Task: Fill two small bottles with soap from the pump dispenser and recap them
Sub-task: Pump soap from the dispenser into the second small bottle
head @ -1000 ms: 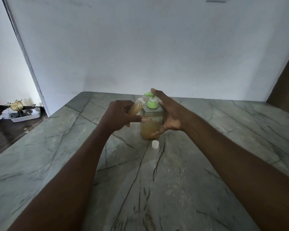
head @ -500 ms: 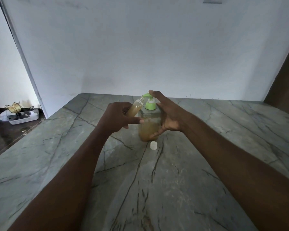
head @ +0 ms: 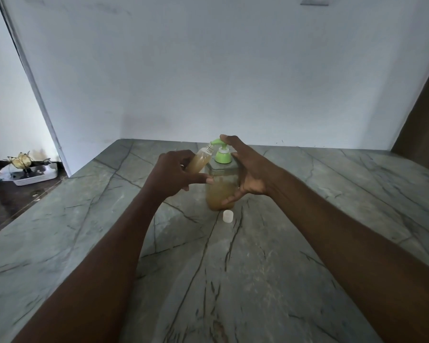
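Note:
A clear pump dispenser point(head: 219, 194) with amber soap and a green pump head point(head: 222, 154) stands mid-counter. My right hand point(head: 248, 169) wraps its right side, index finger resting on top of the pump. My left hand point(head: 176, 175) holds a small clear bottle point(head: 200, 160), tilted, its open neck right under the green spout; amber soap fills most of it. A small white cap point(head: 227, 216) lies on the counter just in front of the dispenser. No second small bottle is visible.
The grey veined stone counter point(head: 258, 268) runs back to a white wall. Its left edge drops to a dark floor where a white tray point(head: 32, 175) with small objects sits. A dark wooden panel point(head: 424, 125) stands at the far right.
The pump head has risen a little under my right index finger. Both hands and the small bottle stay in nearly the same place.

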